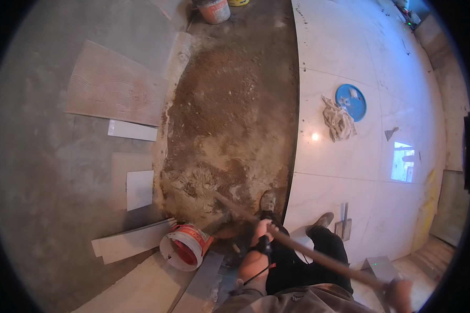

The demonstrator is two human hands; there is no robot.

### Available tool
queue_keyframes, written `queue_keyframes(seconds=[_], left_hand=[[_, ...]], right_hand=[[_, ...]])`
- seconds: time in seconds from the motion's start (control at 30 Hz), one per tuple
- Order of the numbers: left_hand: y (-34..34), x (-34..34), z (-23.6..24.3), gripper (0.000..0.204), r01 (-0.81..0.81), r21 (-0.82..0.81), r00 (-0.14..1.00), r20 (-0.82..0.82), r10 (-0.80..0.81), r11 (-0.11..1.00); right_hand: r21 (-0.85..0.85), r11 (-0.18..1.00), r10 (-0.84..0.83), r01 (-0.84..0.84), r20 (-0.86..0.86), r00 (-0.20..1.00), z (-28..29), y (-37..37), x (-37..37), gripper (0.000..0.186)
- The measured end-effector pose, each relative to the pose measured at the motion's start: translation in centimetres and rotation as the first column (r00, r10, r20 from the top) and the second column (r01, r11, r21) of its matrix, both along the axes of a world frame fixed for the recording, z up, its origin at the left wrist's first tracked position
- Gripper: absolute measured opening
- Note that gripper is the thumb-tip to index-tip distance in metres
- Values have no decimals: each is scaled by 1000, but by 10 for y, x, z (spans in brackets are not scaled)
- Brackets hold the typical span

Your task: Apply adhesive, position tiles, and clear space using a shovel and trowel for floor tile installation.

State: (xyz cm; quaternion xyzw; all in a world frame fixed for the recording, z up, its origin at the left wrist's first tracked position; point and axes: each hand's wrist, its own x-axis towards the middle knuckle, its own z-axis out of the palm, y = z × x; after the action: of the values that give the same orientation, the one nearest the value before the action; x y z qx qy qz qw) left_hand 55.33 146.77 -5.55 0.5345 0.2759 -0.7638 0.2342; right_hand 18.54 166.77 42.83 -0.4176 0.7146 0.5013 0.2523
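A long wooden handle (pixel 318 255) slants across my body from the lower right down to the dirt. My left hand (pixel 263 230) is wrapped round its middle, a dark band on the wrist. At the lower right edge my right hand (pixel 398 293), somewhat blurred, grips the handle's upper end. The handle's far end meets a patch of brown and pale grey loose material (pixel 203 177), and I cannot make out a tool head there. My shoe (pixel 268 201) stands on this strip, the other shoe (pixel 324 220) on the white tiles.
A white-and-red bucket (pixel 185 248) lies tipped at the lower left beside tile offcuts (pixel 136 241). White tiled floor (pixel 339 156) on the right holds a blue lid (pixel 351 101), a rag (pixel 338 121) and a trowel (pixel 343 228). Another bucket (pixel 214 10) stands far off.
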Motion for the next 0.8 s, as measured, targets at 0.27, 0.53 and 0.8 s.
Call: queue_keyframes(seconds=[0.27,0.53,0.8], left_hand=[[46,86,2,20,139,212,932,303,-200,967],[-53,97,16,18,533,232,591,586,-554,814],[-156,89,92,24,497,58,462,828,-320,866]], right_hand=[[225,904,-424,365,352,834,-50,63,84,28],[38,792,-515,609,577,634,-111,23,80,22],[216,643,-557,734,790,256,-122,10,49,38]])
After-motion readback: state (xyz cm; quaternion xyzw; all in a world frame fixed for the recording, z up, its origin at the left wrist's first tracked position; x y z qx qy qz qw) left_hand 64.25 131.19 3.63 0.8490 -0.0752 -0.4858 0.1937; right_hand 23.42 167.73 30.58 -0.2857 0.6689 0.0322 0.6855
